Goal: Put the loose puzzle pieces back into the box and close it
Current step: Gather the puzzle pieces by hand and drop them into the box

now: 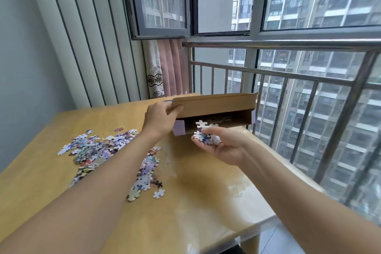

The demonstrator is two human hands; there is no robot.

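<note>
A flat cardboard puzzle box [218, 107] is held up above the far part of the wooden table [195, 202], its open end facing me with purple side flaps. My left hand [161, 117] grips the box's left end and top flap. My right hand [218, 144], palm up and cupped, holds a handful of puzzle pieces [206, 137] right at the box's opening; one white piece sits at the mouth. A big heap of loose pieces [97, 148] lies on the table's left, partly hidden by my left forearm.
More loose pieces [144, 181] lie near the table's middle, one single piece [159, 193] apart from them. A metal railing [288, 80] and windows run along the table's right side. A curtain [165, 68] hangs at the far corner.
</note>
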